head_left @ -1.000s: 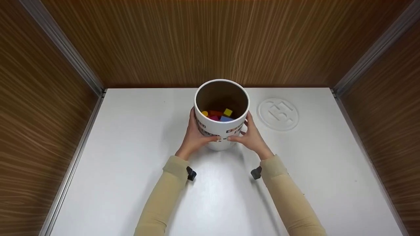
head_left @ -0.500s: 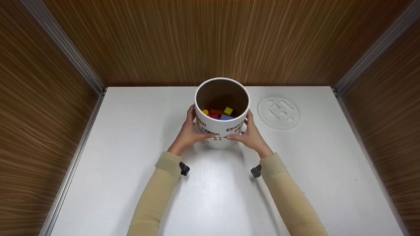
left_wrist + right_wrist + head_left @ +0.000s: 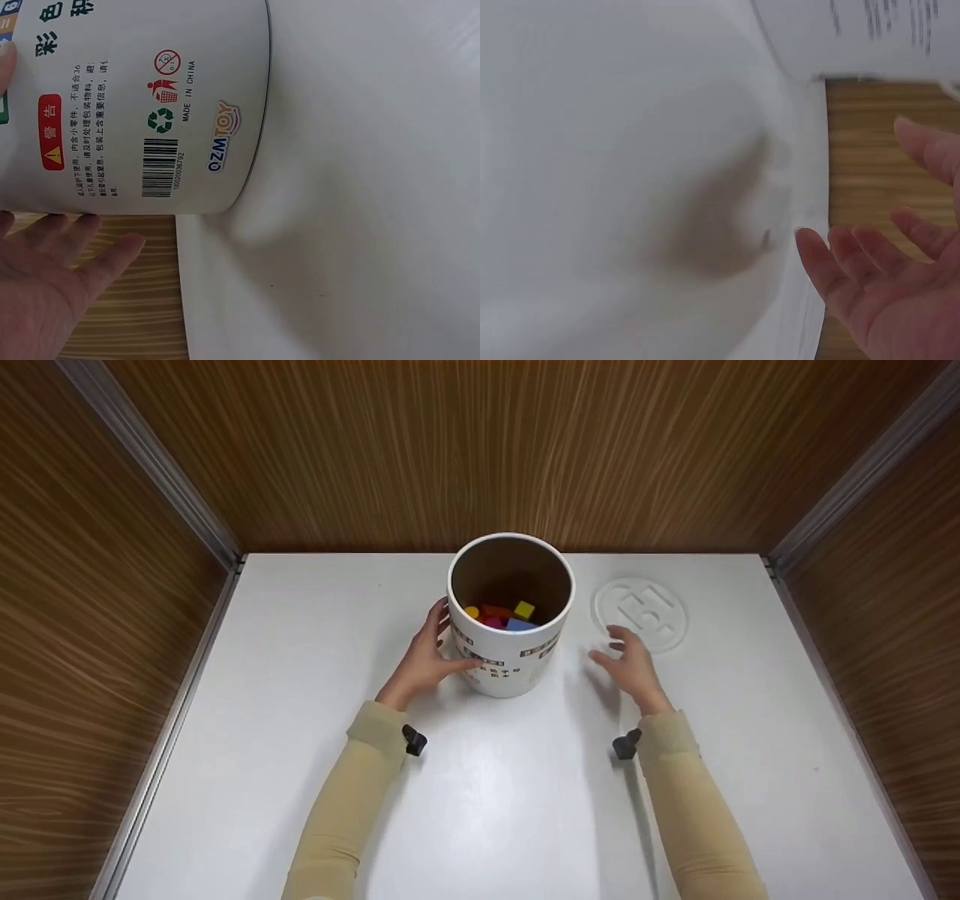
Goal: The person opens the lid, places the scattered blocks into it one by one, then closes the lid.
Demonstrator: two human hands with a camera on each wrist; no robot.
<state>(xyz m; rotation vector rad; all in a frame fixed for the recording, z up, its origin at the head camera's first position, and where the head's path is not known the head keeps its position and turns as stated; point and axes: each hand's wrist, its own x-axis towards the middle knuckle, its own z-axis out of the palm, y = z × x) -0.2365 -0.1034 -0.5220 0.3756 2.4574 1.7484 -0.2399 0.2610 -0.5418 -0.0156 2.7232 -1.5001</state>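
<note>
A white cylindrical tub with printed lettering stands upright without its top on the table. Inside lie coloured toy blocks, among them a yellow block and a blue block. My left hand holds the tub's left side, thumb across the front and fingers round behind. In the left wrist view the tub's label shows a barcode, and the little finger sticks out from the wall. My right hand is off the tub, to its right, fingers loosely bent with nothing in them.
A round whitish lid with raised shapes lies flat at the back right, just beyond the right fingertips. Wood-grain panels wall the white table at the back and both sides.
My right hand has let go of the tub and moved right, toward the lid. The left hand has shifted slightly outward at the wrist and stays on the tub.
</note>
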